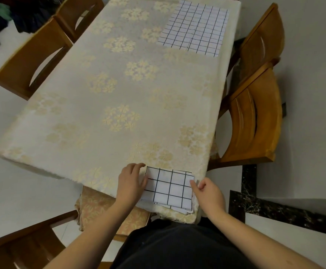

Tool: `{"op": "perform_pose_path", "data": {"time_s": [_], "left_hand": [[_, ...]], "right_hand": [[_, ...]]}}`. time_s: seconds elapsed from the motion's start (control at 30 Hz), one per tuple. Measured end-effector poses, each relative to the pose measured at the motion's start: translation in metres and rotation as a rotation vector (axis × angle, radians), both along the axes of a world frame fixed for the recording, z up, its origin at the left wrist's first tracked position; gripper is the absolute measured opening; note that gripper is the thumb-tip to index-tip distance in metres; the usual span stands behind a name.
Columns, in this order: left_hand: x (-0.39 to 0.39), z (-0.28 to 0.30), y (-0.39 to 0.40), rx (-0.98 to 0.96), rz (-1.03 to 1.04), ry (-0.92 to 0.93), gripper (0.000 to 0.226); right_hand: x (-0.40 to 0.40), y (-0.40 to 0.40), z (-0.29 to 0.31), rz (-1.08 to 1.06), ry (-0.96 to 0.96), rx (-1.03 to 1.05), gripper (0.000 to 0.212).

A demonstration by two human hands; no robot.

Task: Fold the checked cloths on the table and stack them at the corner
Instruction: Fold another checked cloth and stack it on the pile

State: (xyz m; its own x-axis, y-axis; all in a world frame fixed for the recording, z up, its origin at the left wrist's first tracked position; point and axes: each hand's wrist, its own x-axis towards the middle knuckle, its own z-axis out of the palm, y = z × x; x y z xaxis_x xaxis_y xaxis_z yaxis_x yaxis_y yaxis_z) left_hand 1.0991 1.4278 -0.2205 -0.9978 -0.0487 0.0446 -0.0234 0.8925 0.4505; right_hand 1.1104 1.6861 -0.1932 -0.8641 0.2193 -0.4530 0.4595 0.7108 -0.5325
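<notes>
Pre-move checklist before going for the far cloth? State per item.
1. Folded stack sits at the near right corner: ok.
2. Stack edges squared: not ok, lower layers poke out at the near edge.
3. Left hand rests on the stack's left edge, nothing gripped: ok.
4. Right hand free of the stack: cannot tell, its fingertips meet the right edge.
5. Unfolded checked cloth lies flat at the far right corner: ok.
6. Tablecloth between stack and far cloth bare: ok.

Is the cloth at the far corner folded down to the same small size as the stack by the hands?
No, the far cloth lies spread out much larger than the folded stack at the near corner.
</notes>
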Motion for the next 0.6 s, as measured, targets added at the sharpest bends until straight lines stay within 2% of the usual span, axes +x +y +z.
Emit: {"op": "perform_pose_path", "data": {"time_s": [0.1, 0.17, 0.23, 0.33, 0.43, 0.6], "left_hand": [[0.006, -0.003, 0.009, -0.09, -0.257, 0.151, 0.038], [0.012, -0.009, 0.016, -0.161, -0.403, 0.161, 0.04], [0.017, -0.019, 0.017, -0.222, -0.481, 0.127, 0.048], [0.016, -0.028, 0.013, -0.277, -0.499, 0.052, 0.057], [0.009, -0.031, 0.007, -0.3, -0.537, 0.0, 0.063], [0.001, -0.034, 0.004, -0.313, -0.587, -0.054, 0.064]], "right_hand": [[-0.002, -0.01, 0.003, 0.179, 0.175, -0.013, 0.029], [-0.007, -0.022, 0.0, 0.336, 0.296, -0.016, 0.02], [-0.011, -0.035, -0.009, 0.52, 0.356, 0.058, 0.041], [-0.012, -0.051, -0.027, 0.68, 0.296, 0.186, 0.065], [-0.007, -0.058, -0.041, 0.751, 0.321, 0.327, 0.067], [-0.003, -0.053, -0.049, 0.757, 0.24, 0.337, 0.068]]}}
